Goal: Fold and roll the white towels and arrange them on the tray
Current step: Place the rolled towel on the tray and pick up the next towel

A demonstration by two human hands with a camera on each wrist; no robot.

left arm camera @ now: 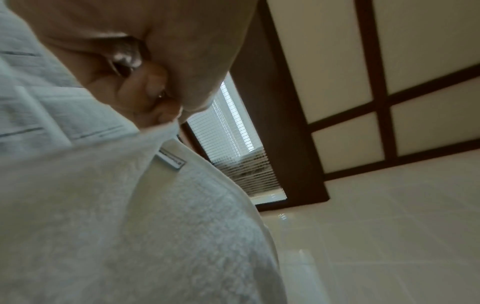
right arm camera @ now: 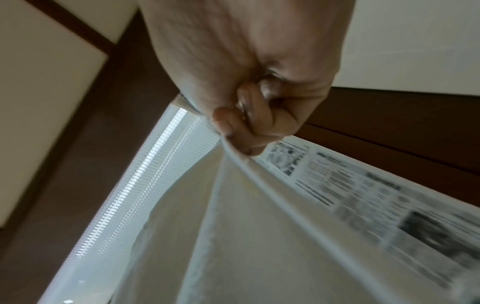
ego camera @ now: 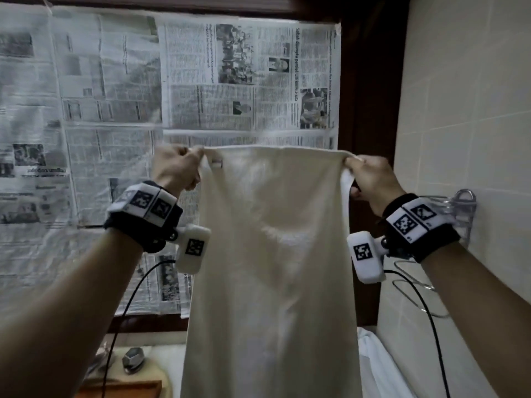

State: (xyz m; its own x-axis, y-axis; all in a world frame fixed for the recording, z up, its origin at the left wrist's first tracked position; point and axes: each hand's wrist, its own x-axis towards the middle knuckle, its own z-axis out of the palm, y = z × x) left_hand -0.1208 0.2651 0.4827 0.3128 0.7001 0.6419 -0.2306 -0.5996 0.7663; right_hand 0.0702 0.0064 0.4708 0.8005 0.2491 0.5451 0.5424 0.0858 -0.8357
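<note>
A white towel [ego camera: 273,254] hangs full length in front of me, held up by its two top corners. My left hand [ego camera: 179,165] pinches the top left corner, beside a small sewn label [ego camera: 217,163]. My right hand [ego camera: 366,175] pinches the top right corner. In the left wrist view the curled fingers [left arm camera: 145,86] clamp the towel [left arm camera: 155,226] edge just above the label [left arm camera: 171,159]. From the right wrist, the fingertips [right arm camera: 233,127] grip the hem of the towel [right arm camera: 259,236], which falls away below. A brown wooden tray [ego camera: 120,390] shows at the bottom left, mostly hidden.
A newspaper-covered window [ego camera: 172,96] fills the wall ahead, framed in dark wood. A tiled wall [ego camera: 465,124] with a chrome wire rack [ego camera: 457,214] stands close on the right. More white cloth [ego camera: 376,366] lies below right. A chrome tap [ego camera: 132,359] sits at the bottom left.
</note>
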